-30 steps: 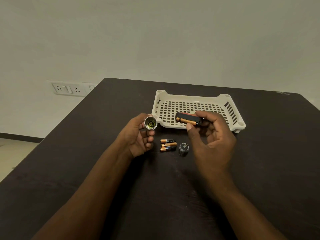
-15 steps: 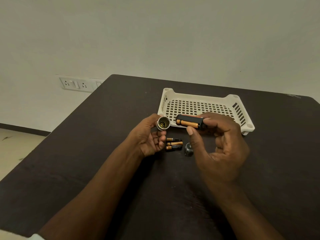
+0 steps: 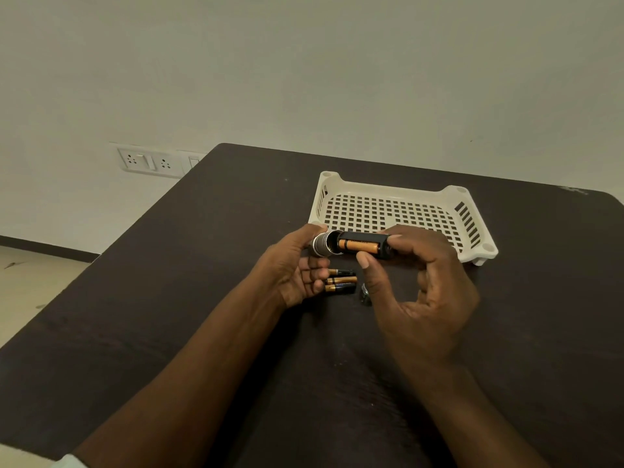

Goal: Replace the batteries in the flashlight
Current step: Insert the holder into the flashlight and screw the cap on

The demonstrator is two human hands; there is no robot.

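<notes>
Left hand (image 3: 297, 268): fingers grip flashlight (image 3: 324, 244) above counter (image 3: 202, 298); right hand (image 3: 422, 292): fingers pinch battery holder (image 3: 364, 245), tip at flashlight's mouth; three loose batteries (image 3: 341, 281) beneath; basket (image 3: 472, 231) behind.

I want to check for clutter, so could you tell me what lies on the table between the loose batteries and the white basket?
In the head view, no object rests there: only bare dark table. The hands hold the flashlight parts above that stretch.

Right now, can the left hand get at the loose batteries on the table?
Probably not yet: the left hand grips the flashlight body. The loose batteries lie uncovered just beyond its fingertips, so the path is free once it lets go.
</notes>
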